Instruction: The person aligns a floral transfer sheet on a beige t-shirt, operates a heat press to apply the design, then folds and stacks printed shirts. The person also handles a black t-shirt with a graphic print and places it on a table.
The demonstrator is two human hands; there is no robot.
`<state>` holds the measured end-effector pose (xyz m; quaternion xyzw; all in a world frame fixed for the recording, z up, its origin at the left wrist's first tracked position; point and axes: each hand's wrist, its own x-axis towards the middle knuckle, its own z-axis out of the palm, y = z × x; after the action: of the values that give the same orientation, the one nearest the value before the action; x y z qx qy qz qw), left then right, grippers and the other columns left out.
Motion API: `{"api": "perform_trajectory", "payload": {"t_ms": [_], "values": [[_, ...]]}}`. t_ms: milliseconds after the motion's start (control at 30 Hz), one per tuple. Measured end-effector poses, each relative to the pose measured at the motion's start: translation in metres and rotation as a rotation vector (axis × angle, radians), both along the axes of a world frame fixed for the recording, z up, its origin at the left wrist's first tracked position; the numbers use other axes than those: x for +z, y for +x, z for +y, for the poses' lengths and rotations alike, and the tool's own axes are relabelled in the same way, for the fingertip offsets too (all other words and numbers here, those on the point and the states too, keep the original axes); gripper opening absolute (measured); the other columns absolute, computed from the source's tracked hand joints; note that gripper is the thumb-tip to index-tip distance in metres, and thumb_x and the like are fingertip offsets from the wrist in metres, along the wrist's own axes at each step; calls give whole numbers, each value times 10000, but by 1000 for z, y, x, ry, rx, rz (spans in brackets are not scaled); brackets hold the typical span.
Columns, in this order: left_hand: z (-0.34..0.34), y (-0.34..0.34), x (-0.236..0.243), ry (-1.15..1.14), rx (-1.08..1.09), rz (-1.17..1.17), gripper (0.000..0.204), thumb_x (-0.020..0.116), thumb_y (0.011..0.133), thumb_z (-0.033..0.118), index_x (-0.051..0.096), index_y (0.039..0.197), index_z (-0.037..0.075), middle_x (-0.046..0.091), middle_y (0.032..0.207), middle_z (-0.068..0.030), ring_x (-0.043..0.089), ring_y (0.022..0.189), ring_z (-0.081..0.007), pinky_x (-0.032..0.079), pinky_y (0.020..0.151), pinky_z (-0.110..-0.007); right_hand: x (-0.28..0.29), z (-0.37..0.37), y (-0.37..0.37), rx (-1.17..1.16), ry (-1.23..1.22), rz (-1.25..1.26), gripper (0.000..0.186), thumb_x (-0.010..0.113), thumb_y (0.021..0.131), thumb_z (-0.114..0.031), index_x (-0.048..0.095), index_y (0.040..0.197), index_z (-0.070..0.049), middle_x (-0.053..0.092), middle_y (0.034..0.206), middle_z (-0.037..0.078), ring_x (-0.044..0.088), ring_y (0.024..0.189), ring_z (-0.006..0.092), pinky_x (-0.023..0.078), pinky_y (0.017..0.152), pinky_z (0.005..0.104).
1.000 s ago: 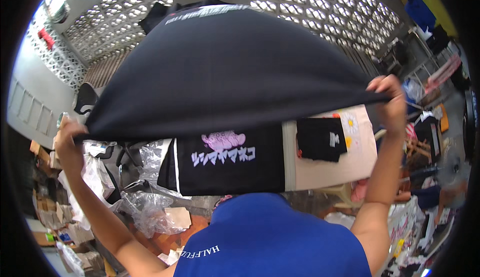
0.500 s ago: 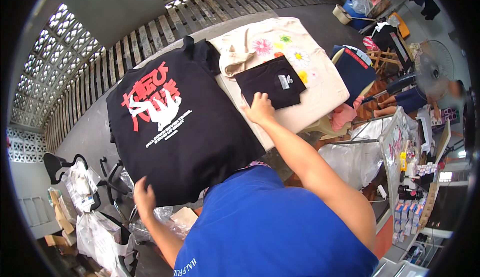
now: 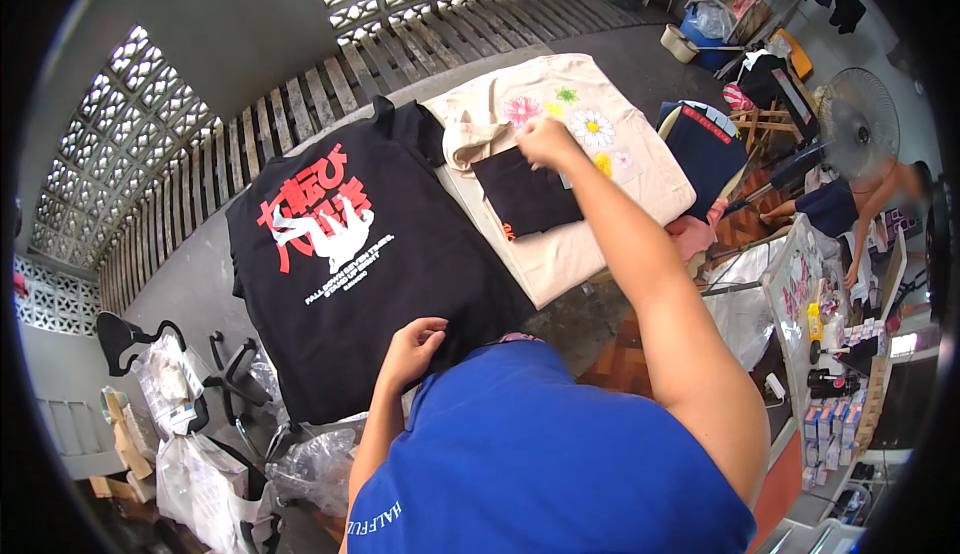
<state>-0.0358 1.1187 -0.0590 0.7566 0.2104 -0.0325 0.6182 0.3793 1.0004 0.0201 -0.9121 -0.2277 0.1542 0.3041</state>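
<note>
A large black shirt with red and white print lies spread on the left of the table. My left hand is over its near edge, fingers loosely bent, with nothing seen in them. To the right, a cream shirt with printed flowers lies flat. On top of it rests a small folded black shirt, a bit of red print showing at its near corner. My right hand is closed at the far edge of that folded shirt. Its fingertips are hidden, and my forearm covers part of the cloth.
Slatted wood runs behind the grey table. A dark blue garment lies right of the cream shirt. A fan and another person are at the far right. A black office chair and plastic bags stand at lower left.
My right hand has moved from the near edge of the folded black shirt to its far edge; its label is now mostly out of sight. My left hand has moved right, onto the large shirt.
</note>
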Motion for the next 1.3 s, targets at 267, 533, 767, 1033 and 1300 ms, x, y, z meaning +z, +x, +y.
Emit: {"api": "perform_trajectory", "payload": {"t_ms": [267, 533, 767, 1033, 1300], "values": [[-8, 5, 9, 226, -145, 40, 261, 649, 920, 112, 693, 1155, 7, 728, 1031, -131, 694, 957, -205, 545, 864, -334, -145, -3, -79, -50, -524, -120, 499, 643, 911, -318, 520, 1312, -47, 463, 1396, 183, 507, 1282, 350, 499, 1003, 460], [12, -42, -27, -562, 170, -48, 290, 649, 974, 173, 636, 1215, 14, 678, 1137, -71, 670, 1004, -188, 538, 918, -335, 2, 16, -20, -14, 292, 408, 242, 608, 963, -241, 626, 1054, -17, 690, 840, 71, 676, 692, 181, 552, 607, 374], [89, 19, 96, -835, 521, -591, 695, 429, 1036, 522, 293, 1513, 35, 466, 1467, -135, 607, 1159, -332, 546, 917, -476, 69, 47, -185, -15, 1192, 1014, 173, 534, 1033, -203, 605, 1069, -49, 695, 1006, 65, 693, 834, 172, 582, 776, 371], [194, -76, -11, -45, 806, -134, 450, 715, 887, 172, 572, 1236, -74, 661, 1162, -136, 638, 1057, -199, 533, 869, -329, 30, -5, -288, 931, 184, 878, 242, 650, 969, -246, 698, 1024, -16, 721, 914, 81, 677, 845, 128, 535, 776, 287], [168, -36, -43, 1070, 852, 58, 162, 770, 817, 198, 734, 947, 108, 667, 1116, -71, 624, 1066, -280, 487, 896, -412, 7, 9, -262, 785, 175, 530, 192, 706, 904, -184, 691, 961, -1, 708, 854, 95, 675, 790, 168, 535, 718, 314]]}}
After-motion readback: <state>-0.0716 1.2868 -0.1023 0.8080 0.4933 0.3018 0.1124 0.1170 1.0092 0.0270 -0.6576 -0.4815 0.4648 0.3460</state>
